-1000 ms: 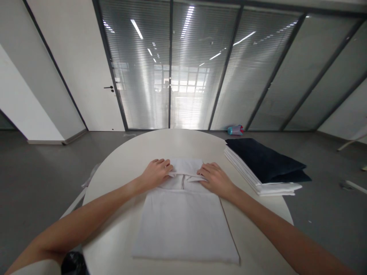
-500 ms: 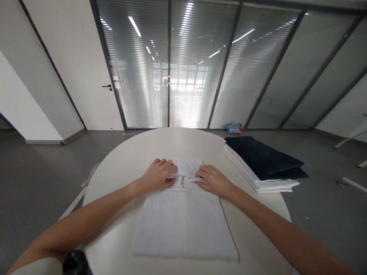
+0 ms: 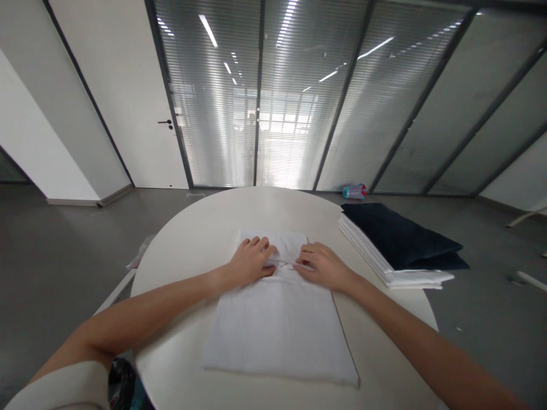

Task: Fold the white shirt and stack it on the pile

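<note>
A folded white shirt (image 3: 282, 330) lies flat on the round white table, its gathered, collar-like part near the far end. My left hand (image 3: 253, 262) has its fingers curled over that part and pinches the fabric. Just to the right, my right hand (image 3: 321, 266) is bent at the same crease, thumb and fingers closing on the cloth. A short stretch of rumpled fabric shows between the two hands. The fingertips partly cover what each hand grips.
On the table's (image 3: 171, 341) right side is a stack of folded white cloth (image 3: 399, 279) with a dark navy folded piece (image 3: 401, 236) on top. A blue and red striped object (image 3: 354, 191) lies on the floor by the glass partition. A black bag (image 3: 122, 381) sits at lower left.
My left hand has moved right, nearer the right hand. The raised folds between them now lie lower and more bunched. The whole view has shifted slightly.
</note>
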A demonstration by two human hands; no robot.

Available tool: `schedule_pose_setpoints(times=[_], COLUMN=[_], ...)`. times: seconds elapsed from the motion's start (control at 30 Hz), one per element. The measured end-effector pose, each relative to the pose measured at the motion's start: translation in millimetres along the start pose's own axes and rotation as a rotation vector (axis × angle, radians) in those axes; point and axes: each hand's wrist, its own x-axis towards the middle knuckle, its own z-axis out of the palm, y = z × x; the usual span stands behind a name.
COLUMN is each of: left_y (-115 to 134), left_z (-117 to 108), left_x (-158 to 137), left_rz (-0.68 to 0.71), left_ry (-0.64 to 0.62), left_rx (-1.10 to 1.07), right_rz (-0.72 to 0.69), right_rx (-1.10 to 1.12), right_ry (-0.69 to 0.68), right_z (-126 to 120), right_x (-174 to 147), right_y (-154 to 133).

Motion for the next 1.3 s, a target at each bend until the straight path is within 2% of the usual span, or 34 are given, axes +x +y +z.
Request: schedule_pose_setpoints(times=[0.1, 0.17, 0.33, 0.43, 0.6, 0.7, 0.8, 0.9, 1.0, 1.07, 1.17, 1.23, 1.3], left_y=[-11, -18, -17, -11, -4, 6, 22, 25, 8, -9, -23, -22, -16], left_z=[-8, -11, 0, 7, 10, 4, -11, -31, -45, -49, -51, -53, -55], left_x=[11, 18, 14, 2, -7, -7, -11, -23, -46, -68, -106, -132, -154], left_rz=[0.059, 0.08, 0.099, 0.051, -0.017, -0.029, 0.017, 0.067, -0.061, -0.22, -0.391, -0.441, -0.49], left_ry=[-0.049, -0.036, 0.034, 0.059, 0.059, 0.073, 0.057, -0.02, -0.083, -0.138, -0.313, -0.426, -0.48], left_rx=[-0.105, -0.198, -0.201, -0.183, -0.141, -0.08, -0.036, -0.081, -0.141, -0.235, -0.621, -0.944, -1.166], right_rz=[0.047, 0.094, 0.135, 0.104, 0.003, -0.012, -0.009, 0.037, 0.199, 0.367, 0.584, 0.642, 0.682], right_rx=[-0.012, 0.001, 0.044, 0.031, -0.1, -0.218, -0.269, -0.205, -0.052, 0.035, 0.21, 0.398, 0.606], right_ry=[0.104, 0.131, -0.007, -0.048, -0.089, -0.101, -0.096, -0.095, -0.123, -0.123, -0.129, -0.181, -0.241], right_z=[-4, -4, 11, 16, 4, 3, 5, -2, -16, -26, -32, -32, -33], right_x=[18, 36, 65, 59, 30, 20, 19, 19, 8, -10, -46, -72, -94], right_y=[0, 1, -1, -8, -24, -29, -33, -39, -41, -40, -38, -40, -47])
